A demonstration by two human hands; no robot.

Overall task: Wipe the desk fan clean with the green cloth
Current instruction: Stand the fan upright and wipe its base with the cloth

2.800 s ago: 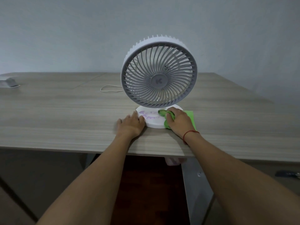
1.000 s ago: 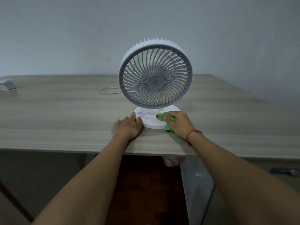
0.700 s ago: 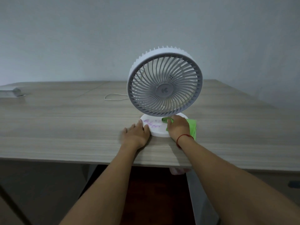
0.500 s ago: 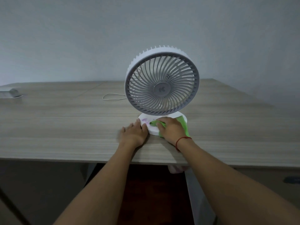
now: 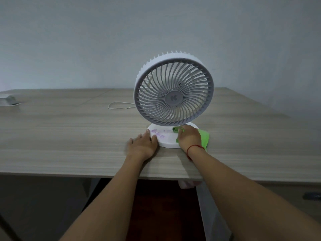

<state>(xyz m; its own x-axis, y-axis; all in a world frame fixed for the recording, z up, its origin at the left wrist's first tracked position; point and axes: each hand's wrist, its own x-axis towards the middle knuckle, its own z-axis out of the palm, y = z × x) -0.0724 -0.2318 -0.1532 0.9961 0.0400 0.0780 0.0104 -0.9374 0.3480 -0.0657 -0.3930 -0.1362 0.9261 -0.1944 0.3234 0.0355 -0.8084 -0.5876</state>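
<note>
desk fan base: cloth contact on the right side

the desk fan (image 5: 173,98) stands upright near the front edge of the wooden table (image 5: 69,136), a little right of the view's centre. its long axis is vertical: the round head sits directly above the round white base (image 5: 166,141). the grey grille faces 6 o'clock, toward the person, and the hub axis runs from 12 to 6 o'clock. purple smudges (image 5: 158,134) show on the top of the base, on its 9 o'clock half.

the green cloth (image 5: 204,138) lies at 3 to 4 o'clock of the base. a bunched end rests on the base top and the remainder spreads onto the table. the right hand (image 5: 189,138) covers the cloth, fingers curled over the bunched end and holding it against the base. a red string (image 5: 194,147) circles that wrist.

the left hand (image 5: 142,146) lies flat on the table at 8 o'clock of the base, fingers straight, fingertips touching the base rim.

a white cable (image 5: 119,106) loops on the table at 10 o'clock of the fan. a grey object (image 5: 9,100) sits well apart at the far 9 o'clock edge; its type cannot be told.
</note>
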